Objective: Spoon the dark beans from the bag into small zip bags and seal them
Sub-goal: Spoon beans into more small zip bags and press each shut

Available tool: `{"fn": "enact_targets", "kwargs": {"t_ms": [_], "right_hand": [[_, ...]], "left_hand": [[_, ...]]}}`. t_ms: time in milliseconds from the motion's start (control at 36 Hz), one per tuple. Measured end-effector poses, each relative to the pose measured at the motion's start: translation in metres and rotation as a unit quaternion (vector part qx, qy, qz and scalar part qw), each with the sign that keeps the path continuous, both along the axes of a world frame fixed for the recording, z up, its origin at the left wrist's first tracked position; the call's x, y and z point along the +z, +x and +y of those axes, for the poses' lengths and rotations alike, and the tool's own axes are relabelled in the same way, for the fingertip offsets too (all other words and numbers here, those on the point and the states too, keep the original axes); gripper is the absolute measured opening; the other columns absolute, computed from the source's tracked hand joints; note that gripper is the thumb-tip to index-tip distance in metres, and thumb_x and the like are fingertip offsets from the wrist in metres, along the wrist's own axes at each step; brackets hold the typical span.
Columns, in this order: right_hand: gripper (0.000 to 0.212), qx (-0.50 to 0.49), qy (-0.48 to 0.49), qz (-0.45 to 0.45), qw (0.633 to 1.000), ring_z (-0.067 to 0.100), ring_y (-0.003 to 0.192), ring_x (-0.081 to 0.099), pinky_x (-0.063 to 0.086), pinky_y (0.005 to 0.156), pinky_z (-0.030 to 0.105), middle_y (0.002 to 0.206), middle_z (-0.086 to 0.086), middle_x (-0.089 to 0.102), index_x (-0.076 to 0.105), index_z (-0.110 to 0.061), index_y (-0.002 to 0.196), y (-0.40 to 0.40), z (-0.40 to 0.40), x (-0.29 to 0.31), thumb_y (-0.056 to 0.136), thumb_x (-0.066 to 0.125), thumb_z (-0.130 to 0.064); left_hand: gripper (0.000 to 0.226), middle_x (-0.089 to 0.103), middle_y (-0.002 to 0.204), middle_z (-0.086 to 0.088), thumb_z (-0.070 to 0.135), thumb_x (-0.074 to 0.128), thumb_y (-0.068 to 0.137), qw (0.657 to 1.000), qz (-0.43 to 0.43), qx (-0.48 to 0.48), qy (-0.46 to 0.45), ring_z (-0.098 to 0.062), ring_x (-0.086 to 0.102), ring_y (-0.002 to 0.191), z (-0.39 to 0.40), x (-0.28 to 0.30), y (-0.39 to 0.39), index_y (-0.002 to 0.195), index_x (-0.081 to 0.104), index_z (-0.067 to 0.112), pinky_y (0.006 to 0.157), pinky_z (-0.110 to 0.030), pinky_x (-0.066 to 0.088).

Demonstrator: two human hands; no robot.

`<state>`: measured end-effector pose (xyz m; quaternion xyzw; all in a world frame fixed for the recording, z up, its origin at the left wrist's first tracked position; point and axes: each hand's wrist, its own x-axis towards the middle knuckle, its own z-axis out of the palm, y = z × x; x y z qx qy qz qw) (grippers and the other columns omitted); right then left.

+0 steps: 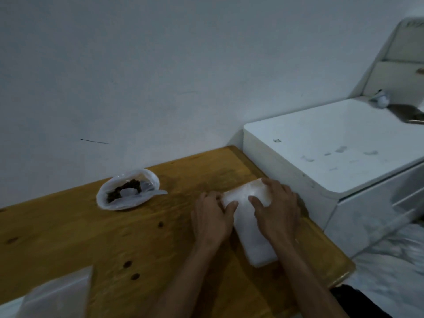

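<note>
A rolled-down clear bag (128,190) of dark beans sits on the wooden table (91,237), left of centre, with a pale scoop resting in the beans. A stack of clear small zip bags (250,228) lies on the table's right side. My left hand (212,216) touches the stack's left edge, its thumb on top of the stack near the far end. My right hand (276,208) lies over the stack's far right corner with fingers spread and the thumb pressing on top.
A white cabinet (321,152) stands against the table's right edge, with a small white object and a dark item at its far end. A translucent plastic sheet (57,297) lies at the near left. The wall runs behind the table.
</note>
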<state>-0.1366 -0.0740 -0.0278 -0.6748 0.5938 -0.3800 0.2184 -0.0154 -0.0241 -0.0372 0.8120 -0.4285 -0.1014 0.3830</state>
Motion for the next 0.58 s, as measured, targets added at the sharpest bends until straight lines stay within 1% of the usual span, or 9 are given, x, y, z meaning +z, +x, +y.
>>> {"fn": "enact_targets", "kwargs": {"t_ms": [83, 139, 222, 306, 361, 444, 500, 528, 583], "right_hand": [[0.048, -0.002, 0.019, -0.123, 0.992, 0.015, 0.106, 0.057, 0.051, 0.086, 0.032, 0.122, -0.004, 0.060, 0.057, -0.025, 0.130, -0.001, 0.001, 0.019, 0.086, 0.076, -0.024], [0.046, 0.010, 0.044, -0.212, 0.976, 0.009, 0.095, 0.061, 0.055, 0.075, 0.026, 0.116, -0.005, 0.061, 0.058, -0.027, 0.128, -0.004, 0.003, 0.035, 0.086, 0.076, -0.020], [0.031, 0.064, 0.091, -0.331, 0.937, 0.015, 0.091, 0.069, 0.057, 0.066, 0.028, 0.107, -0.001, 0.070, 0.064, -0.024, 0.117, -0.003, 0.008, 0.057, 0.088, 0.074, -0.018], [0.025, 0.127, 0.144, -0.394, 0.899, 0.020, 0.094, 0.071, 0.056, 0.065, 0.029, 0.104, 0.002, 0.073, 0.068, -0.017, 0.114, 0.009, 0.018, 0.073, 0.089, 0.072, -0.018], [0.018, 0.170, 0.174, -0.404, 0.882, 0.021, 0.090, 0.072, 0.057, 0.065, 0.029, 0.099, 0.002, 0.075, 0.070, -0.016, 0.109, 0.022, 0.028, 0.079, 0.090, 0.070, -0.018], [0.008, 0.239, 0.204, -0.404, 0.859, 0.025, 0.085, 0.074, 0.060, 0.068, 0.038, 0.091, 0.004, 0.077, 0.073, -0.014, 0.095, 0.043, 0.040, 0.077, 0.092, 0.068, -0.020], [0.015, 0.275, 0.222, -0.399, 0.846, 0.024, 0.077, 0.071, 0.058, 0.063, 0.038, 0.087, 0.006, 0.075, 0.075, -0.013, 0.092, 0.059, 0.048, 0.074, 0.092, 0.067, -0.026], [0.018, 0.294, 0.229, -0.392, 0.841, 0.024, 0.074, 0.067, 0.055, 0.061, 0.037, 0.085, 0.008, 0.073, 0.075, -0.013, 0.093, 0.066, 0.052, 0.074, 0.091, 0.068, -0.029], [0.021, 0.335, 0.238, -0.363, 0.836, 0.024, 0.075, 0.064, 0.050, 0.062, 0.038, 0.087, 0.012, 0.073, 0.077, -0.012, 0.094, 0.082, 0.059, 0.074, 0.090, 0.069, -0.031]], "left_hand": [[0.027, 0.062, 0.101, 0.009, 0.043, 0.074, 0.084, 0.992, 0.102, 0.012, -0.069, -0.007, 0.059, 0.092, 0.005, 0.016, -0.003, 0.103, 0.062, 0.029, 0.081, -0.031, 0.057], [0.022, 0.065, 0.097, 0.009, 0.037, 0.077, 0.084, 0.973, 0.206, 0.016, -0.106, -0.007, 0.062, 0.091, 0.009, 0.034, -0.004, 0.097, 0.061, 0.029, 0.079, -0.030, 0.058], [0.016, 0.076, 0.091, 0.004, 0.029, 0.076, 0.086, 0.914, 0.371, -0.005, -0.162, -0.014, 0.072, 0.088, 0.019, 0.061, 0.002, 0.098, 0.069, 0.022, 0.076, -0.032, 0.061], [0.017, 0.079, 0.090, -0.003, 0.026, 0.071, 0.091, 0.881, 0.437, -0.031, -0.178, -0.022, 0.075, 0.088, 0.033, 0.081, 0.017, 0.100, 0.074, 0.012, 0.079, -0.041, 0.062], [0.016, 0.079, 0.088, -0.006, 0.025, 0.070, 0.093, 0.891, 0.415, -0.027, -0.184, -0.027, 0.075, 0.088, 0.046, 0.089, 0.032, 0.095, 0.076, 0.010, 0.079, -0.043, 0.062], [0.019, 0.078, 0.078, -0.004, 0.025, 0.067, 0.095, 0.931, 0.312, -0.028, -0.188, -0.022, 0.074, 0.075, 0.071, 0.092, 0.060, 0.087, 0.075, 0.010, 0.068, -0.039, 0.059], [0.024, 0.072, 0.067, 0.001, 0.024, 0.065, 0.096, 0.950, 0.249, -0.030, -0.185, -0.012, 0.065, 0.062, 0.091, 0.093, 0.081, 0.078, 0.072, 0.010, 0.058, -0.031, 0.051], [0.026, 0.069, 0.063, 0.002, 0.023, 0.065, 0.096, 0.956, 0.228, -0.028, -0.182, -0.009, 0.062, 0.059, 0.101, 0.094, 0.092, 0.076, 0.070, 0.008, 0.056, -0.028, 0.048], [0.027, 0.070, 0.065, -0.003, 0.023, 0.065, 0.096, 0.965, 0.200, -0.025, -0.165, -0.010, 0.061, 0.061, 0.121, 0.094, 0.111, 0.077, 0.068, 0.004, 0.058, -0.030, 0.048]]}}
